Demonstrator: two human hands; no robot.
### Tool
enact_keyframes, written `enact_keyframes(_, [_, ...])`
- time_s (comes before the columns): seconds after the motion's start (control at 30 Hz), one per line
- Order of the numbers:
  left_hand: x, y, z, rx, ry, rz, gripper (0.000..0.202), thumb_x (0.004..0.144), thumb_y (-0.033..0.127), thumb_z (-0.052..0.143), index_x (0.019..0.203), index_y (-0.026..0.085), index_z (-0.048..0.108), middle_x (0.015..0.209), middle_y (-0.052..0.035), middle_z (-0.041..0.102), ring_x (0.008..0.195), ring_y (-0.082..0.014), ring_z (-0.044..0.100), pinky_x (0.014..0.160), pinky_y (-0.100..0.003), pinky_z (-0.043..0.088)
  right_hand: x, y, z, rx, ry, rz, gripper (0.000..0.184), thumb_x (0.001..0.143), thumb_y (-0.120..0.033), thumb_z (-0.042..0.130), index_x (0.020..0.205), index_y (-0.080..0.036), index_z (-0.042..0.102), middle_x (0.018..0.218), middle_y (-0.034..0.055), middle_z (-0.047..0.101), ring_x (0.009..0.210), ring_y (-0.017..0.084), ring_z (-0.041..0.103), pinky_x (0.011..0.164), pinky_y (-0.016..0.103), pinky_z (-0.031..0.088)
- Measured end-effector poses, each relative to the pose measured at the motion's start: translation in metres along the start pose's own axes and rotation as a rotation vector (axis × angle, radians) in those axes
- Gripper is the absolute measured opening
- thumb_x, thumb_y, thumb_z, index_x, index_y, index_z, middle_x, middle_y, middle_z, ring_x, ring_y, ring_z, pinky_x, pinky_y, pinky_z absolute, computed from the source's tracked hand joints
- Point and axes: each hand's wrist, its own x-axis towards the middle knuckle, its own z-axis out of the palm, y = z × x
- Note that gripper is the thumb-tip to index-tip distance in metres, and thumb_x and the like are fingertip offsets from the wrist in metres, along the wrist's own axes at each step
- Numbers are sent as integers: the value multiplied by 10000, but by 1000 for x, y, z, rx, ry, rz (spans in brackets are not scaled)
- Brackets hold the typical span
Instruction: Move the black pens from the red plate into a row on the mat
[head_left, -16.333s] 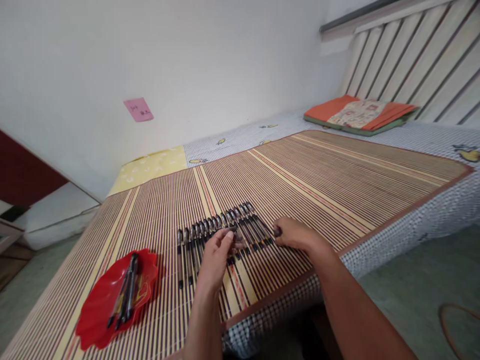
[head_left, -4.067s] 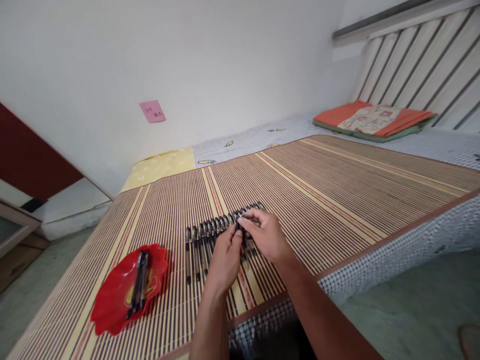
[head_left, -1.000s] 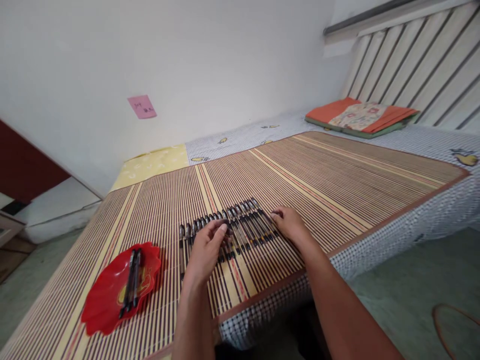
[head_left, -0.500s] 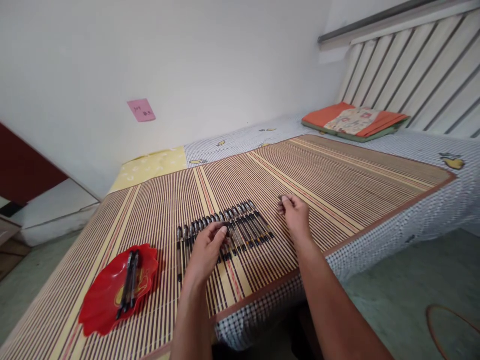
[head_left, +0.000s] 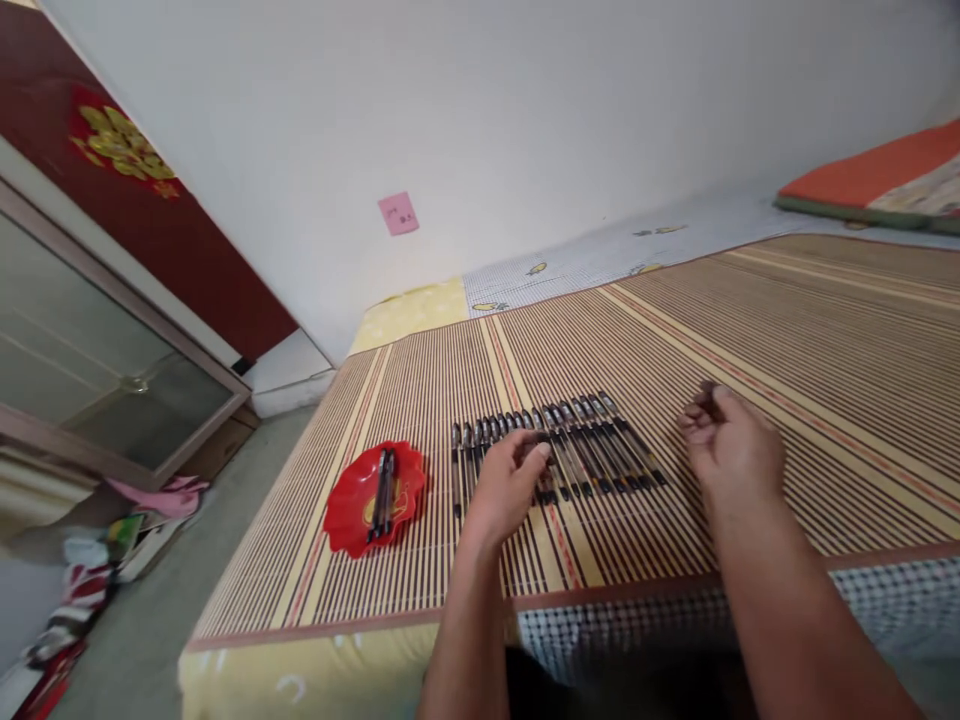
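Several black-capped pens lie side by side in a row on the striped mat, caps toward the wall. Over the middle of this row is my left hand, thumb and forefinger curved and slightly apart; no pen shows in its grip, and it hides part of the row. To the right of the pens, my right hand hovers above the mat with loosely bent fingers. Its fingertips look dark, and no pen is visible in them. A few more pens lie in a red scalloped plate at the left.
The striped mat covers a bed against the white wall. Folded orange bedding lies at the far right. A pink note is on the wall. Left of the bed stands a glass-panelled cabinet door, with assorted items on the floor.
The view has swung left, bringing the cabinet in and shifting the bed rightward. My left hand stays over the pen row; my right hand stays to its right. The pens appear unmoved.
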Motion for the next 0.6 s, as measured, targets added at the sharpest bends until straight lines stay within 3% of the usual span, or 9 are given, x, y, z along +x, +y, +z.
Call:
enact_keyframes(0.1, [-10,-3,-31,26,104,-29,267,884,341,585,1057,152,661,919,-65,694,778,-162,652,742,-306,521,0,-3,1,9,15,-15,93,722,-104,640,681,-148,570,560,-30,537,480,79,506,432,176,392])
enact_keyframes(0.2, [-25,-13,-82,139,347,-88,314,868,374,602,1079,148,658,900,-75,714,778,-188,676,704,-305,530,0,-9,1,10,29,-24,120,745,-70,592,661,-150,559,551,-27,528,473,82,491,430,186,382])
enact_keyframes(0.27, [-38,-25,-121,292,515,-129,305,876,368,569,1077,156,653,924,-86,729,807,-202,690,705,-301,529,1,-14,1,10,46,-31,141,752,-58,573,652,-154,546,553,-25,525,468,85,481,428,192,370])
enact_keyframes(0.33, [-51,-37,-157,584,660,-259,280,886,341,521,1065,172,655,941,-88,742,819,-205,698,716,-294,518,0,-17,1,13,56,-32,153,749,-66,589,644,-161,531,550,-30,515,468,85,475,431,195,359])
enact_keyframes(0.47, [-61,-56,-201,753,680,-397,173,807,279,615,889,152,698,874,-129,747,841,-268,681,726,-333,466,-2,-17,2,16,54,-28,164,739,-49,551,625,-164,526,532,-31,500,463,89,464,436,205,349])
enact_keyframes(0.6, [-52,-71,-211,775,574,-441,101,750,254,671,717,162,697,691,-80,708,699,-235,650,638,-305,417,-3,-12,2,24,42,-9,161,744,-25,521,649,-151,553,558,-13,521,479,96,475,443,217,347])
